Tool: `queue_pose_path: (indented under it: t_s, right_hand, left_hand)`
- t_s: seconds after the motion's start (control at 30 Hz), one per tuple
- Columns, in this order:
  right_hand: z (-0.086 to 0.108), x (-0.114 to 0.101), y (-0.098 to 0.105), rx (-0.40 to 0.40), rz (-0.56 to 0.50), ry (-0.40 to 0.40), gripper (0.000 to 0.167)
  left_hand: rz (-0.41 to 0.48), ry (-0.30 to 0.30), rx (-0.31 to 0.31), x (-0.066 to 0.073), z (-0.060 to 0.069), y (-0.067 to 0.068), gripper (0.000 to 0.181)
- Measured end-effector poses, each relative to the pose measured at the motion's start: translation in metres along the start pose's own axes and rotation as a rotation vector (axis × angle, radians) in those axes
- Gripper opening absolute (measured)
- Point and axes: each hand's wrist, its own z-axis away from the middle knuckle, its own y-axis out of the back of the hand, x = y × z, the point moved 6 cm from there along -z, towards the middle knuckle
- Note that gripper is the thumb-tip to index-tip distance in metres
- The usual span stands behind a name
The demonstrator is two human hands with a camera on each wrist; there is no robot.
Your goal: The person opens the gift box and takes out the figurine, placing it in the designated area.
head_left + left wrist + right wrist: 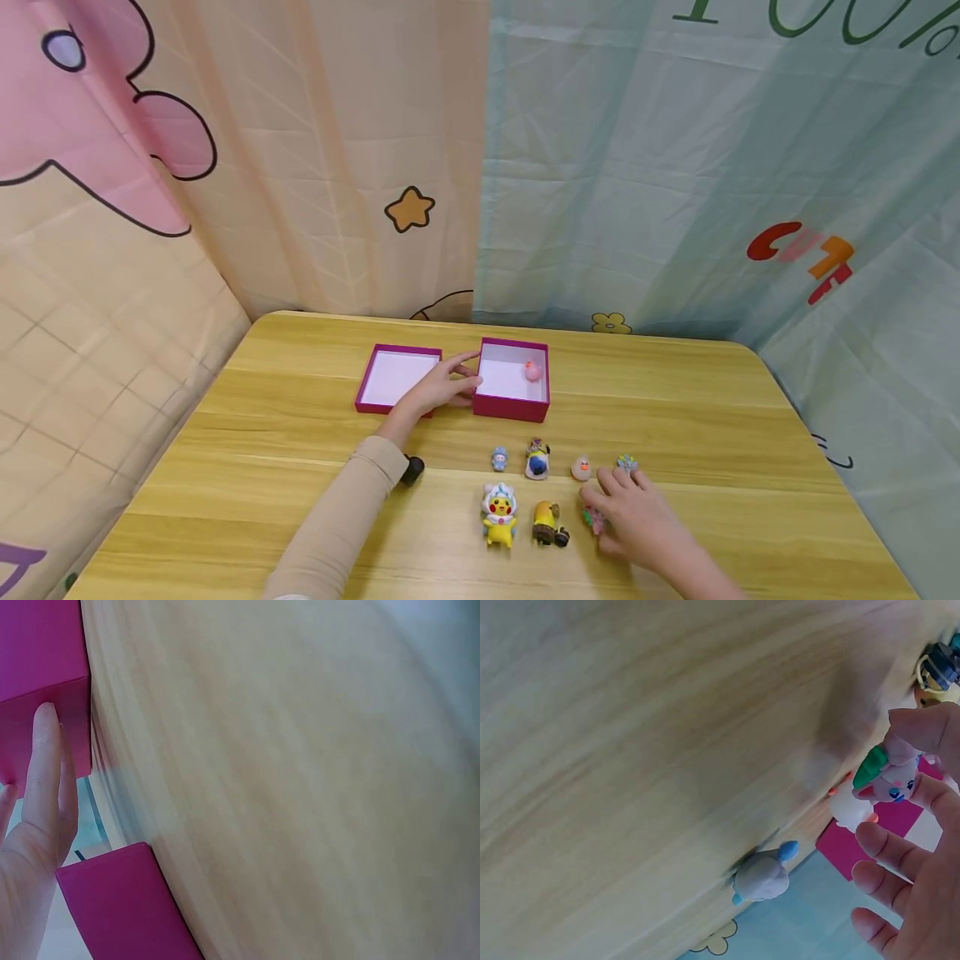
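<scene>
My left hand (pixel 441 387) touches the left side of an open magenta box (pixel 512 408) with nearly straight fingers; a small pink duck (pixel 532 371) sits inside. In the left wrist view, fingertips press on the box's wall (pixel 45 735). My right hand (pixel 637 517) pinches a pink figurine with a green part (pixel 891 776) between thumb and index finger, other fingers spread. Near it are a whitish duck figurine (pixel 581 468) and a blue-and-yellow figurine (pixel 627 461). Further left stand a yellow figurine in a white hood (pixel 498 517) and a yellow-brown figurine (pixel 546 521).
The magenta lid (pixel 375 408), white inside, lies left of the box, partly behind my left hand. A small light-blue figurine (pixel 499 458) and a dark-blue figurine (pixel 537 462) stand in front of the box. Printed curtains (pixel 600 167) hang behind the wooden table (pixel 300 358).
</scene>
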Motion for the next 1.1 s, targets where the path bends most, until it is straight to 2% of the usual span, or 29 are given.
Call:
queue_pose_path:
  t_s: [0.5, 1.1]
  right_hand:
    - [0.0006, -0.0076, -0.0066, -0.087, -0.033, 0.010, 0.043]
    - [0.0013, -0.0069, -0.0097, -0.101, -0.058, 0.016, 0.041]
  left_hand:
    - [-0.004, 0.005, -0.012, 0.0004, 0.0012, 0.0003, 0.057]
    - [0.013, -0.007, -0.023, 0.0001, 0.0003, -0.0003, 0.057]
